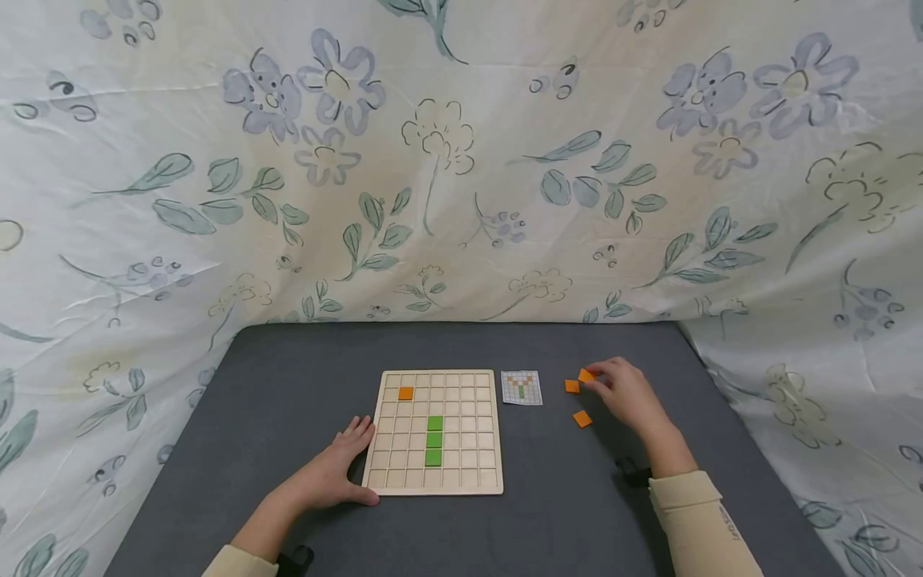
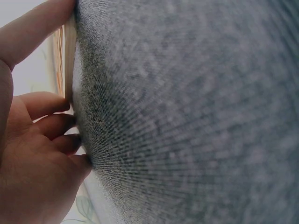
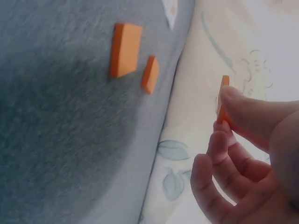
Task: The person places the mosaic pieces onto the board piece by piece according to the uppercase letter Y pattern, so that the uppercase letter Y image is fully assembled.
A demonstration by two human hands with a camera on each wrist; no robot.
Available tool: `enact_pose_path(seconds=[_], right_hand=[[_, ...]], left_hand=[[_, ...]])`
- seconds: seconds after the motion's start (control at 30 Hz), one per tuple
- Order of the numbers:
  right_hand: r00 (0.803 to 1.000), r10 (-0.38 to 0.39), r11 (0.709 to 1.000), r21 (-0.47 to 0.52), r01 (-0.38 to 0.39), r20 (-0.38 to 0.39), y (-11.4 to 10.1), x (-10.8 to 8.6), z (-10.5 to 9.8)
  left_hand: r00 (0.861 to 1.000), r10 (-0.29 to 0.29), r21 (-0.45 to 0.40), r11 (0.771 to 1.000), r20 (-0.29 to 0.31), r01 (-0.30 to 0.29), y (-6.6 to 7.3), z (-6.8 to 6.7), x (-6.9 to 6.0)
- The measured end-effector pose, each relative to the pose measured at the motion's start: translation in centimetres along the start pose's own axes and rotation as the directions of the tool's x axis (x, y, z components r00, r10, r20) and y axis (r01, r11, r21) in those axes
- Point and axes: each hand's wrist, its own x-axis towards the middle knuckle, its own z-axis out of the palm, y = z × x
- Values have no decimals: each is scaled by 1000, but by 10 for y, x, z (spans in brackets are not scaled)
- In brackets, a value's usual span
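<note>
A wooden grid board lies on the grey table, with one orange square tile near its upper left and a column of three green square tiles around its middle. My left hand rests at the board's left edge, thumb at the near corner and fingers spread along the side. Between thumb and fingertips my right hand pinches an orange tile, raised off the table. Two loose orange tiles lie just left of that hand.
A small printed pattern card, showing a Y shape in orange and green squares, lies between the board and the loose tiles. Behind the dark grey table hangs a flowered cloth, which also runs down both sides.
</note>
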Motion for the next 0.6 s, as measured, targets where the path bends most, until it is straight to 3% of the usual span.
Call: enact_pose_path(seconds=[0.6], right_hand=[[992,-118,993,12,117,44,-46,1,13]], left_hand=[[1000,-3,-12,1000,3,3,4,2,-4]])
